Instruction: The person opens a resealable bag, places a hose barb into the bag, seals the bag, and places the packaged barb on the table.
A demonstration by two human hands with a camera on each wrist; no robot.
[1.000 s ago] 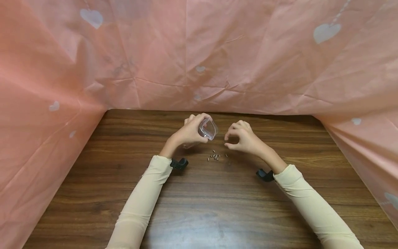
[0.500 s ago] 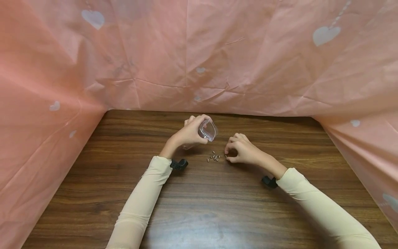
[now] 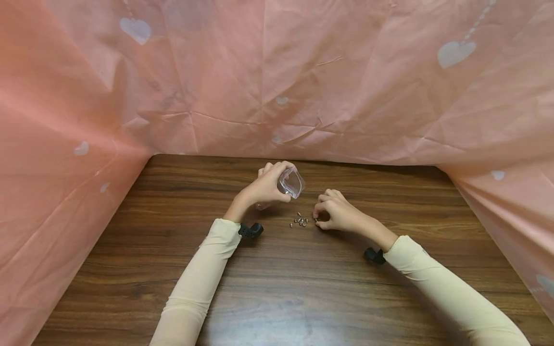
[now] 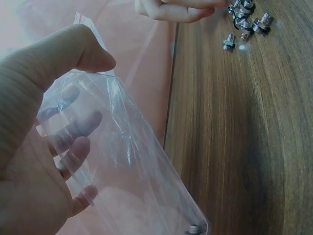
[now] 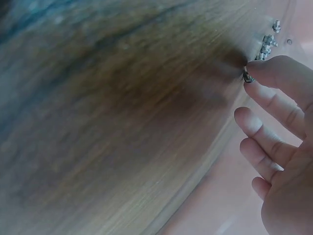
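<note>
My left hand (image 3: 265, 187) holds a clear plastic zip bag (image 3: 291, 182), thumb and fingers around its gaping mouth, which faces right. Through the film in the left wrist view, one small metal piece (image 4: 194, 229) shows at the bag's lower corner. My right hand (image 3: 339, 211) is down at the table, right of a loose cluster of small threaded metal fittings (image 3: 301, 221). Between thumb and forefinger it pinches one such metal fitting (image 5: 248, 76), seen in the right wrist view. The other right fingers are bent and hold nothing.
A brown wood-grain table (image 3: 277, 274) lies under both hands. Pink cloth (image 3: 277, 77) with pale hearts hangs along its back and both sides. Each wrist wears a black camera mount (image 3: 252, 230).
My right hand has come down to the table and taken the outlying fitting between thumb and forefinger. The left hand and bag have stayed nearly still.
</note>
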